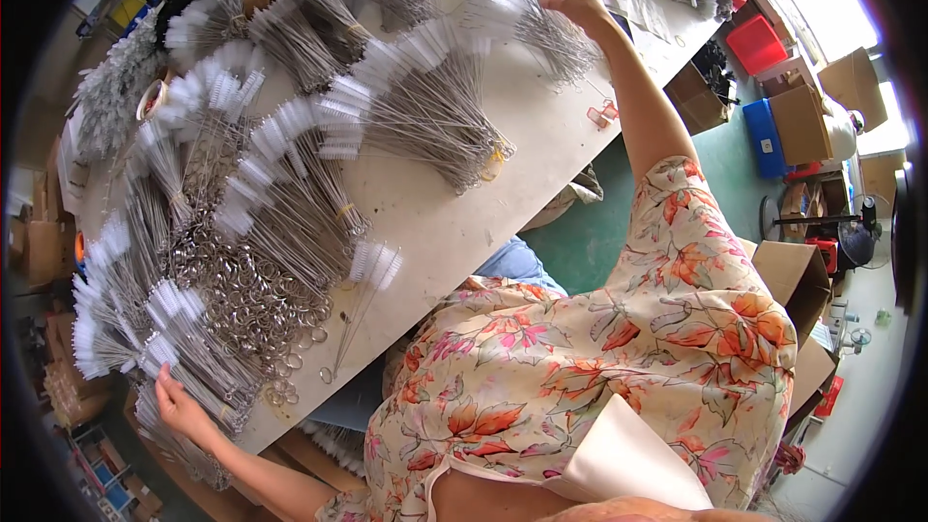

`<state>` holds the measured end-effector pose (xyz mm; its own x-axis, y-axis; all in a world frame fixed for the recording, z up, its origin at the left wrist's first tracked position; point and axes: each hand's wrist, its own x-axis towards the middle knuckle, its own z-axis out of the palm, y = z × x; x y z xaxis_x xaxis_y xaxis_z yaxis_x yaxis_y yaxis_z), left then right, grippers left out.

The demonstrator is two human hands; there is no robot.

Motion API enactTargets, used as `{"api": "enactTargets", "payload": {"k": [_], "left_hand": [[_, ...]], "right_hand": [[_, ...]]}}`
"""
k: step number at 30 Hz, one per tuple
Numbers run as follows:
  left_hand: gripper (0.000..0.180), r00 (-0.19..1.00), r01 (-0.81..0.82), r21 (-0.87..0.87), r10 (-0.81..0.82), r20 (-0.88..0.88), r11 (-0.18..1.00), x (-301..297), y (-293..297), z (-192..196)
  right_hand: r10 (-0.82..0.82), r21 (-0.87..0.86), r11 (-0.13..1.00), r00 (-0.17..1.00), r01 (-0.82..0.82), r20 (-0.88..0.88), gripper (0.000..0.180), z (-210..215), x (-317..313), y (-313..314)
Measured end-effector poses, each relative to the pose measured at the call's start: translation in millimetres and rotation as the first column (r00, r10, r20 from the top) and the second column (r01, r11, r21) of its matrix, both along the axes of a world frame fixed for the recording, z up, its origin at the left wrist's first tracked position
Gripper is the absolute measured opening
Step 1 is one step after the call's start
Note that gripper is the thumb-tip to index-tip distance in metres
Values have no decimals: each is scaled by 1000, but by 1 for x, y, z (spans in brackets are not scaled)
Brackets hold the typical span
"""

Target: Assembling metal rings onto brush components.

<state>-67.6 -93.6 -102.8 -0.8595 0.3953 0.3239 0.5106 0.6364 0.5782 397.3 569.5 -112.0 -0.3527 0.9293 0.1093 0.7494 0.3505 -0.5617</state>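
Observation:
Wire-handled straw brushes with white bristle heads lie in bundles over the table. At the far right of the pile, my right hand (578, 4) reaches out with its fingers pinched at the bristle end of a bundle of brushes (556, 39). My left hand (182, 410) is at the near left edge, its fingers stretched out against the white heads of another brush bundle (179, 314). Between the two lies a heap of small metal rings (256, 300). A few loose brushes (372, 266) lie apart from it, nearer to me.
The pale table (406, 217) runs diagonally, its front edge close to my body. A large fanned brush bundle (435, 97) lies mid-table. An orange-pink clip (602, 115) sits near the edge. Cardboard boxes (797, 126) and a red bin (756, 45) stand on the right.

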Motion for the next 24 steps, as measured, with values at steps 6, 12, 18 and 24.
{"api": "enactTargets", "payload": {"k": [6,12,18,24], "left_hand": [[29,830,-138,589,-232,507,797,40,50,15],[27,779,15,637,-409,476,771,86,102,30],[26,771,79,599,-429,470,797,99,93,36],[24,766,48,553,-386,514,832,101,70,28]], "right_hand": [[-222,624,708,943,331,-248,28,84,-8,-46],[-106,316,947,985,58,136,29,8,-3,29],[-225,189,965,941,180,253,29,-6,29,34],[29,163,986,1000,-30,5,28,45,8,-70]]}}
